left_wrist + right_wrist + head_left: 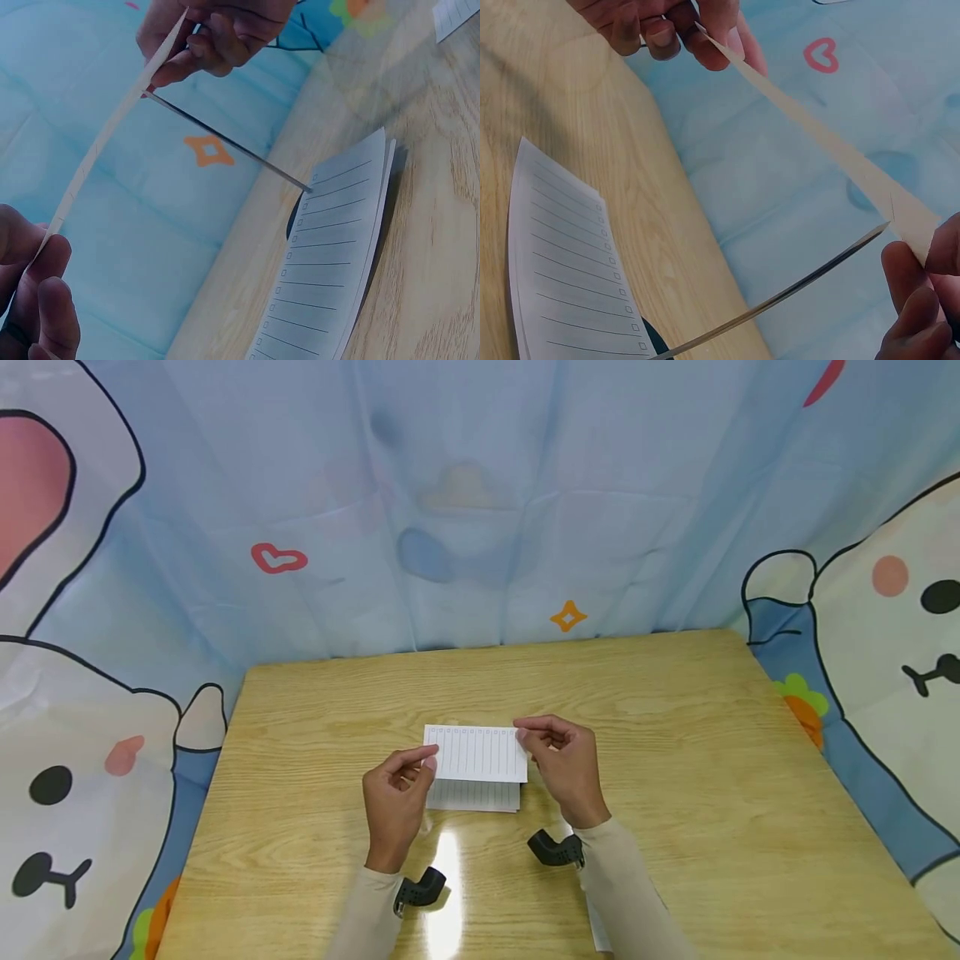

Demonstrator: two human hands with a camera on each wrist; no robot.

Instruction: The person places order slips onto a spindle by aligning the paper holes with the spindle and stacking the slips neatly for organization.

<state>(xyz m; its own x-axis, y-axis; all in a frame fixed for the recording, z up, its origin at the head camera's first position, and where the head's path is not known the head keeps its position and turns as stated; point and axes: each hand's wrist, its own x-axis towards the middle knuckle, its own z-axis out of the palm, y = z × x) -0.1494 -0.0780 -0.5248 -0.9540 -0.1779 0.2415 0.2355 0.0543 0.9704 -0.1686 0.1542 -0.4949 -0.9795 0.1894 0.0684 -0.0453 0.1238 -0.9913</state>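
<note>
A white lined sheet [480, 753] with a row of small boxes hangs above the table. My left hand [396, 802] pinches its left edge between thumb and fingers, and my right hand [566, 768] pinches its upper right corner. Below it lies a small stack of similar lined sheets [322, 255]. From the stack's boxed edge rises a thin metal spike [225, 139], with part of a dark base [294, 214] showing beneath the paper. The spike's tip meets the held sheet; whether it pierces it I cannot tell. In the head view the sheet hides the spike.
Another white paper [597, 931] lies partly under my right forearm. The wood-grain table [300, 718] ends at a blue cartoon-printed cloth [480, 527] behind. Black wrist-camera mounts [555, 848] stick out inward from both wrists.
</note>
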